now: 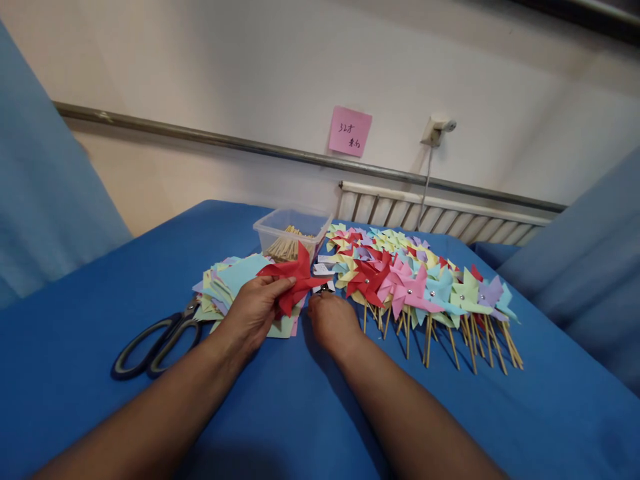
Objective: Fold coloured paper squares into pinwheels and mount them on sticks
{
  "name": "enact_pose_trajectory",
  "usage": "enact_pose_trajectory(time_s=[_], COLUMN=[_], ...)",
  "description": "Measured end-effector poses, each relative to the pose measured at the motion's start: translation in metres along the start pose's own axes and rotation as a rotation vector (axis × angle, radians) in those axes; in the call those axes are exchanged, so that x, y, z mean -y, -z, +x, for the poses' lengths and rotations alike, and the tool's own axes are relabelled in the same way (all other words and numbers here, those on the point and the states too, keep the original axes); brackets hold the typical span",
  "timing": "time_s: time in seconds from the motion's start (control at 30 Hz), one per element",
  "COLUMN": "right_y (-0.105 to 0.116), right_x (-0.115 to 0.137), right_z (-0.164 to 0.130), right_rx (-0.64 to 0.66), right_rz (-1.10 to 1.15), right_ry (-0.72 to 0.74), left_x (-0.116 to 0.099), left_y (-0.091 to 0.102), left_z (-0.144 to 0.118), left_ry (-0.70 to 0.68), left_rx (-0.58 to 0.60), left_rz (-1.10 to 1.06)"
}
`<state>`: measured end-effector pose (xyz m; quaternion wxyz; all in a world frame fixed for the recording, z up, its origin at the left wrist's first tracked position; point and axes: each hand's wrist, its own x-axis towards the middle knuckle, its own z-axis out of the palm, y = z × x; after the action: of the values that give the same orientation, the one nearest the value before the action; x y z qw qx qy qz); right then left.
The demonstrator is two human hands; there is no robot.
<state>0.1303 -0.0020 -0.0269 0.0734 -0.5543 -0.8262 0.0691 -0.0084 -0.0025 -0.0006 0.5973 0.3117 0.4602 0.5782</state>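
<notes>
A folded red paper pinwheel (299, 277) is pinched between the thumb and fingers of my left hand (257, 307). My right hand (333, 323) is closed beside small white cards with dark pins (325, 287); whatever its fingertips grip is hidden behind the hand. Under and behind my left hand lies a stack of pastel paper sheets (225, 280). Scissors (163, 343) with dark handles rest to the left, their blades partly under the paper. Finished pinwheels on sticks (410, 290) lie in overlapping rows to the right of my right hand.
Behind my hands stands a clear plastic box (265, 230) holding thin wooden sticks (287, 245). A blue cloth (125, 300) covers the table. At the back are a radiator (385, 207), a metal rail (225, 141) and a wall socket with a plug (436, 130). Curtains hang at both sides.
</notes>
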Motion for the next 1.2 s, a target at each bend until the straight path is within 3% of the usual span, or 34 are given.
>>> enact_pose_trajectory(time_s=[0.53,0.7,0.83,1.0,1.2], right_y=[0.003,-0.003,-0.007,-0.008,-0.004], right_x=[-0.003,-0.018,-0.030,-0.036,-0.034], right_z=[-0.001,0.002,0.007,0.005,0.000], right_rx=[-0.023,0.050,0.057,-0.032,-0.044], right_rz=[-0.059,0.146,0.300,0.391,0.294], right_ry=[0.094,0.240,0.274,0.184,0.079], left_x=[0.001,0.002,0.003,0.001,-0.002], left_y=[0.000,0.002,0.003,0.002,0.000], left_z=[0.001,0.005,0.005,0.002,-0.002], left_ry=[-0.022,-0.024,-0.039,-0.048,0.005], left_rx=[0.017,0.012,0.040,0.070,0.016], left_rz=[0.009,0.000,-0.018,-0.019,0.010])
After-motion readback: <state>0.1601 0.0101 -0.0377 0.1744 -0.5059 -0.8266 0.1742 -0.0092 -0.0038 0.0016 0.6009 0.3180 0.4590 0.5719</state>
